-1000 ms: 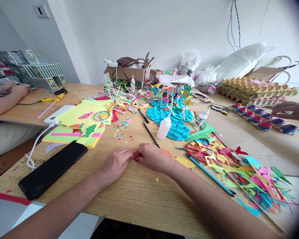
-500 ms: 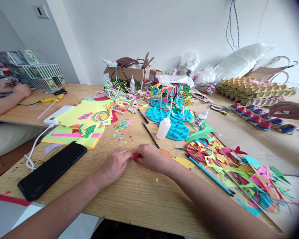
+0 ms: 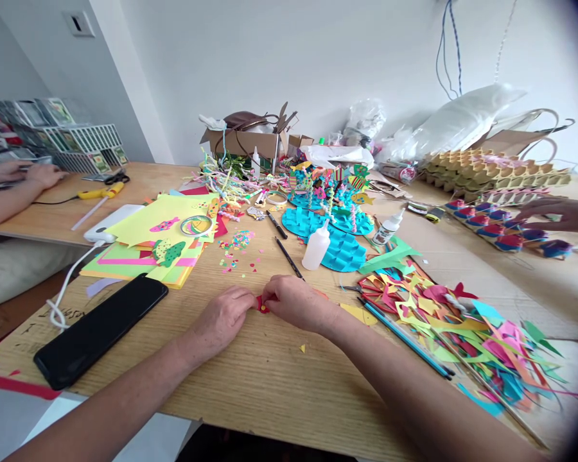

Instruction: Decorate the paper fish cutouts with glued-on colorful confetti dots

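A small red paper piece (image 3: 262, 307) with a yellow dot lies between my hands, low over the wooden table. My left hand (image 3: 225, 316) has its closed fingers on the piece's left edge. From the right, my right hand (image 3: 296, 303) reaches over it, fingertips pinched at its right side and partly hiding it. Just behind my right hand lies a black pencil (image 3: 289, 258). A yellow paper fish (image 3: 359, 314) sits partly behind my right wrist. Confetti-like paper dots (image 3: 238, 240) are scattered beyond my left hand, and a white glue bottle (image 3: 316, 246) stands farther back.
A black phone (image 3: 101, 330) and stacked coloured paper (image 3: 149, 218) are on the left. Paper scraps (image 3: 462, 321) spread at right, beside blue pencils (image 3: 404, 337). Blue round bases (image 3: 344, 250) stand behind the bottle. Other people's hands work at far left (image 3: 43, 176) and far right (image 3: 544, 210).
My right fingers have lifted and shifted slightly, and more of the red paper with its yellow dot now shows. My left hand is nearly still. The far-left person's hands moved a little.
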`<move>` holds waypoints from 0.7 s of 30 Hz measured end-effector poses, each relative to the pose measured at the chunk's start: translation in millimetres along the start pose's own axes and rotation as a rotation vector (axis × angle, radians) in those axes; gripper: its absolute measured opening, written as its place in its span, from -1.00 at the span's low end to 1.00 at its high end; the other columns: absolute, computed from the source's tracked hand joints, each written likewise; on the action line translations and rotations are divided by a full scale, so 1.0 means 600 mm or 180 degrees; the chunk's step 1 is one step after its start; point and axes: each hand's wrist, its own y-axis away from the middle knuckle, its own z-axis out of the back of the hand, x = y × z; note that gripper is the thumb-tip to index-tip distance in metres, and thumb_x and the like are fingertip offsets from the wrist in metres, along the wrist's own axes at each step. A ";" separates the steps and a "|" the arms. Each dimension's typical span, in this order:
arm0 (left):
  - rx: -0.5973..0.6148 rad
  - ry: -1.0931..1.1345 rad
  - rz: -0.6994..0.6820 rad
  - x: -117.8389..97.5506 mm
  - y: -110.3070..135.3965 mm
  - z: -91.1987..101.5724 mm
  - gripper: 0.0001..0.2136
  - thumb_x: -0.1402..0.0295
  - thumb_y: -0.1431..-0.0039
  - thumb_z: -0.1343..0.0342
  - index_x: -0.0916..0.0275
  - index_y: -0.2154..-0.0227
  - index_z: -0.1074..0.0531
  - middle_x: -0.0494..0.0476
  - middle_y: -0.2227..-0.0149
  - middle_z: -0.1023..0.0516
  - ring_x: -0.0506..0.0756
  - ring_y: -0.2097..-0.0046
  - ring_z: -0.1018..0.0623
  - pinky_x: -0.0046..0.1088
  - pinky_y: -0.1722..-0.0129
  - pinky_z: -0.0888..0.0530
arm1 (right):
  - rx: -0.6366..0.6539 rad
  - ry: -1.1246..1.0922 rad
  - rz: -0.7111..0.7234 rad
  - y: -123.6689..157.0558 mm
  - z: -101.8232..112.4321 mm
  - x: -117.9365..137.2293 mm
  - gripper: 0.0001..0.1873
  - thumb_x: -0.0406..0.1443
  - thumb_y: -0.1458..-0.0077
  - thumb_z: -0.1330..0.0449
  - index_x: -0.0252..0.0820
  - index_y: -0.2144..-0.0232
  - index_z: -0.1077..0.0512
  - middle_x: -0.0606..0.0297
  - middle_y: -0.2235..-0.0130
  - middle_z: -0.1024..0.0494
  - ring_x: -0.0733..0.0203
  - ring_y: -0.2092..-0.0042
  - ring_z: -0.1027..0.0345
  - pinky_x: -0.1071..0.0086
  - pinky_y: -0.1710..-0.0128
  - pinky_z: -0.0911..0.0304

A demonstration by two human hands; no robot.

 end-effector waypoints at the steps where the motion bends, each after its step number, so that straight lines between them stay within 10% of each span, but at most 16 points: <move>1: -0.0004 -0.0013 0.0002 0.000 0.000 0.000 -0.72 0.69 0.02 0.18 0.27 0.42 -0.38 0.10 0.36 -0.44 0.06 0.26 -0.42 -0.44 0.25 -0.38 | 0.0027 0.0004 -0.0004 -0.001 -0.002 0.001 -0.79 -0.38 0.08 -0.06 -0.18 0.42 -0.51 0.27 0.36 -0.53 0.29 0.35 -0.34 0.50 0.42 -0.12; 21: -0.0006 0.0032 0.0004 0.000 0.003 0.000 -0.73 0.69 -0.01 0.18 0.28 0.40 -0.37 0.09 0.34 -0.44 0.06 0.24 -0.42 -0.45 0.23 -0.36 | 0.0090 0.0055 0.0042 -0.003 0.002 0.009 -0.78 -0.37 0.05 -0.06 -0.19 0.40 -0.51 0.25 0.34 -0.53 0.28 0.32 -0.35 0.49 0.38 -0.14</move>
